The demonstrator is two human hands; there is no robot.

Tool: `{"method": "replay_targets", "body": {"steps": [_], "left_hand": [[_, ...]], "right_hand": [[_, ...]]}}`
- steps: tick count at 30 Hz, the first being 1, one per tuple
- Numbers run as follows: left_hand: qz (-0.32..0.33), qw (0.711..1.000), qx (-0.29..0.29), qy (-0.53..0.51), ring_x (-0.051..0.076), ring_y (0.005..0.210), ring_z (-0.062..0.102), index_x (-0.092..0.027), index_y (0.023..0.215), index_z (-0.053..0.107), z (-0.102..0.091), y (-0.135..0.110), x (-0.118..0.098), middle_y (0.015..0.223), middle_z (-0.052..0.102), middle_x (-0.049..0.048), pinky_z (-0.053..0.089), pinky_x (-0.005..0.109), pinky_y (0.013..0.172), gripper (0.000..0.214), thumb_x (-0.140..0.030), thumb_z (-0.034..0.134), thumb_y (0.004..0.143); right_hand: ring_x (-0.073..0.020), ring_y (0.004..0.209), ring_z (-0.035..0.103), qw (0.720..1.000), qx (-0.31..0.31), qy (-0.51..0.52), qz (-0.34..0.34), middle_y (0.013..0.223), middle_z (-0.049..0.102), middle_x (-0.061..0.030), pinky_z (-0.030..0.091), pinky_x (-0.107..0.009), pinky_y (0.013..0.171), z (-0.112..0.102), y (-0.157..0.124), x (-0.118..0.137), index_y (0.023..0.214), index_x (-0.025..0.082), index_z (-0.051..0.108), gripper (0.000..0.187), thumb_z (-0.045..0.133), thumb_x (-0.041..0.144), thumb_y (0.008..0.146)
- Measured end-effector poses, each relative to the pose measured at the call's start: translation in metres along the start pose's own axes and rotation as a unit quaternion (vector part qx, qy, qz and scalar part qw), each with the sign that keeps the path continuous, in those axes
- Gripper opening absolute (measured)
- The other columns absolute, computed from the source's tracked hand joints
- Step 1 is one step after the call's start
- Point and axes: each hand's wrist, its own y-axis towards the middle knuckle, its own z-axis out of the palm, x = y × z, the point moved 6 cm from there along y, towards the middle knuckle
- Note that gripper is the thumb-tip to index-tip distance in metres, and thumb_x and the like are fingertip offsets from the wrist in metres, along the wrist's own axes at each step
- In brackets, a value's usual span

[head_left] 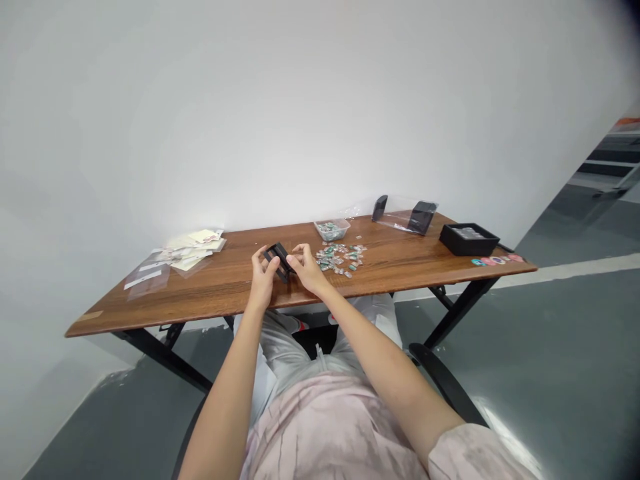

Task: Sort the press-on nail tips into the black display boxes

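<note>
Above the front middle of the wooden table, my left hand (263,275) grips the left side of a small black frame-like piece (278,257) with openings in it. My right hand (303,267) is closed on the piece's right side, fingers and thumb pressed to it. The piece is tilted, and part of it is hidden by my fingers. Just right of my right hand lies a loose spread of small clear and green packets or pieces (341,257), too small to name surely. Behind them a clear plastic tub (332,230) holds more of the same.
Papers, cards and clear sleeves (193,250) lie piled at the table's left. At back right is a clear plastic bag (400,215) with black pieces inside. A black box (469,239) holds clear items, with round colourful stickers (497,260) before it. The wooden table (225,293) backs against a wall.
</note>
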Motion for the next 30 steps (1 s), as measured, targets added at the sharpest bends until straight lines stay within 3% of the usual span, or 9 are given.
{"method": "replay_targets", "body": {"steps": [5,10,15,19,24,30], "left_hand": [[0.015,0.998,-0.033,-0.057,0.022,0.104,0.072,-0.027,0.129,0.047,-0.002,0.000,-0.004,0.116,0.071,0.0072,0.055,0.039,0.093,0.061,-0.053,0.075,0.082],[0.028,0.991,-0.063,-0.112,0.021,0.102,0.073,-0.025,0.115,0.052,-0.001,0.000,-0.013,0.111,0.073,0.0054,0.054,0.039,0.095,0.048,-0.054,0.071,0.083],[0.018,0.988,-0.044,-0.147,0.022,0.110,0.071,-0.025,0.115,0.055,0.003,-0.002,-0.019,0.117,0.073,0.0063,0.053,0.040,0.098,0.045,-0.053,0.071,0.083],[-0.011,0.986,-0.004,-0.169,0.028,0.116,0.069,-0.021,0.118,0.059,0.008,-0.005,-0.023,0.123,0.072,0.0125,0.052,0.045,0.101,0.052,-0.057,0.069,0.083],[-0.032,0.981,0.017,-0.191,0.030,0.117,0.069,-0.019,0.116,0.065,0.008,-0.006,-0.024,0.125,0.071,0.0141,0.052,0.046,0.102,0.054,-0.061,0.067,0.083],[-0.023,0.977,-0.030,-0.212,0.023,0.112,0.070,-0.026,0.125,0.054,-0.001,-0.002,-0.017,0.122,0.071,0.0094,0.052,0.043,0.100,0.057,-0.059,0.071,0.083]], "right_hand": [[-0.0219,0.097,0.072,1.000,0.019,0.022,0.000,0.095,0.076,-0.0021,0.053,-0.041,0.094,0.002,-0.002,0.005,0.111,0.026,0.044,0.043,0.064,0.057,0.089],[-0.0228,0.110,0.070,0.996,0.071,0.055,-0.021,0.119,0.073,-0.0074,0.053,-0.041,0.099,0.012,-0.006,0.011,0.120,0.028,0.044,0.065,0.083,0.050,0.074],[-0.0213,0.092,0.073,0.999,-0.030,0.010,-0.028,0.093,0.074,-0.0023,0.056,-0.035,0.086,-0.003,-0.004,0.011,0.105,0.025,0.056,0.043,0.062,0.064,0.088],[-0.0230,0.084,0.072,0.994,-0.112,-0.005,-0.008,0.082,0.072,-0.0035,0.056,-0.032,0.071,-0.018,-0.001,0.007,0.086,0.023,0.057,0.054,0.045,0.076,0.091],[-0.0233,0.058,0.070,0.986,-0.142,0.061,0.069,0.073,0.070,-0.0032,0.052,-0.032,0.050,-0.022,0.001,-0.004,0.084,0.024,0.054,0.060,0.040,0.083,0.088],[-0.0197,0.059,0.069,0.988,-0.151,0.025,0.017,0.073,0.072,-0.0037,0.052,-0.029,0.056,-0.022,0.000,0.002,0.083,0.023,0.059,0.056,0.042,0.075,0.093]]}}
